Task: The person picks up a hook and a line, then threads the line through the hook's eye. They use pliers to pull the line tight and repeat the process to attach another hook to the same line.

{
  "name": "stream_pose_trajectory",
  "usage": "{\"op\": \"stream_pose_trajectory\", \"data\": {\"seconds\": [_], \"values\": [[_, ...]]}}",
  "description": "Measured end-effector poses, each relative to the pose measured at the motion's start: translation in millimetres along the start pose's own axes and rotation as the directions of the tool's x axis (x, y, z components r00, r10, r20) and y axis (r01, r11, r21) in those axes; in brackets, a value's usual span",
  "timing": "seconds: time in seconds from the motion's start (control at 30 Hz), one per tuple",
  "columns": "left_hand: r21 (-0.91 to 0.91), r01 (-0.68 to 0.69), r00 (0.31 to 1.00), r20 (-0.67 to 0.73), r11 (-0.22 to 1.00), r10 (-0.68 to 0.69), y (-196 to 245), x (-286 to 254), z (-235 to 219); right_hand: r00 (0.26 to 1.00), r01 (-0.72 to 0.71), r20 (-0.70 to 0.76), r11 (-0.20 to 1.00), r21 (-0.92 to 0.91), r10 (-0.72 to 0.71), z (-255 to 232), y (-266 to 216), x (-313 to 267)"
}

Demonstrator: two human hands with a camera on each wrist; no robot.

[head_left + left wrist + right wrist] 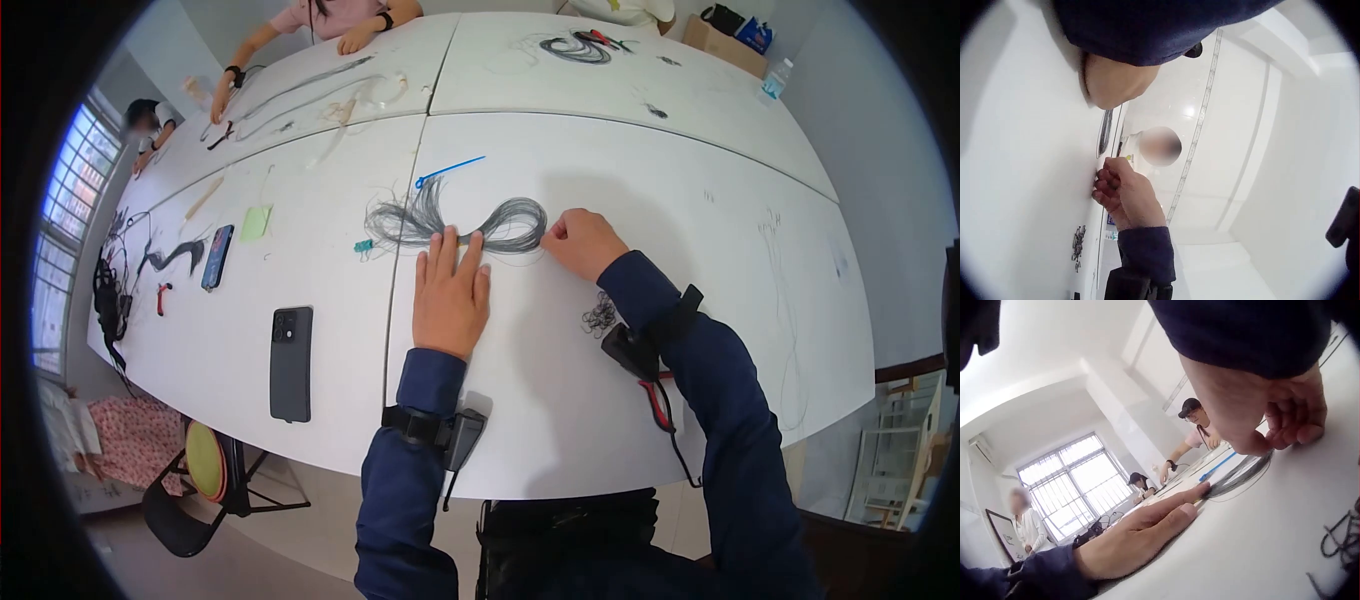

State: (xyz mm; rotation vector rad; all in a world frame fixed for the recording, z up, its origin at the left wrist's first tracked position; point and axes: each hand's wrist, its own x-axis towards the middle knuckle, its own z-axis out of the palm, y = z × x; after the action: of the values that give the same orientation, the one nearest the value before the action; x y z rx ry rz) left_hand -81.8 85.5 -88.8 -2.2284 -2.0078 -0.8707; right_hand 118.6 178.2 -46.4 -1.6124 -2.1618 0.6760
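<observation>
A bundle of thin grey wire strands point(515, 226) lies on the white table, looped at its right end and fanned out at its left. A blue cable tie point(450, 172) is around its upper end, its tail pointing right. My left hand point(450, 300) rests flat, straight fingertips pressing on the bundle's middle. At the right loop's outer edge, my right hand point(585, 245) has curled fingers, thumb and fingertips pinching at a fine strand. In the right wrist view, a thin strand point(1238, 495) bows out below the bundle toward that hand; the pinch itself is mostly hidden.
Dark curled offcuts point(600, 315) and red-handled pliers point(657, 405) lie by my right forearm. A black phone point(291, 363), another phone point(217, 257) and a green note point(256, 223) are left. A small teal piece point(363, 246) sits beside the bundle. People work across the table.
</observation>
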Motion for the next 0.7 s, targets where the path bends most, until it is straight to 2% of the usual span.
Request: {"op": "stream_pose_trajectory", "data": {"seconds": [0.13,0.33,0.43,0.53,0.7], "values": [[0.010,0.001,1.000,0.012,1.000,-0.001,2.7,1.0,-1.6,0.998,0.006,-0.056,0.997,0.080,-0.002,2.0,4.2,0.8],[0.031,-0.014,1.000,0.008,0.999,0.014,4.1,2.0,-2.8,0.998,0.042,-0.039,0.996,-0.083,-0.045,12.8,-2.3,15.4],[0.006,-0.013,1.000,0.018,1.000,0.013,3.4,2.7,-4.2,0.995,0.082,-0.062,0.997,0.011,-0.081,15.0,7.3,17.5],[-0.003,-0.004,1.000,0.008,1.000,0.004,1.9,2.9,-2.0,0.997,0.079,-0.021,0.983,0.168,-0.076,6.8,16.3,17.0],[-0.011,-0.012,1.000,0.014,1.000,0.013,2.7,5.2,-4.0,0.990,-0.104,0.131,0.926,0.363,0.059,-4.5,22.4,16.1]]}}
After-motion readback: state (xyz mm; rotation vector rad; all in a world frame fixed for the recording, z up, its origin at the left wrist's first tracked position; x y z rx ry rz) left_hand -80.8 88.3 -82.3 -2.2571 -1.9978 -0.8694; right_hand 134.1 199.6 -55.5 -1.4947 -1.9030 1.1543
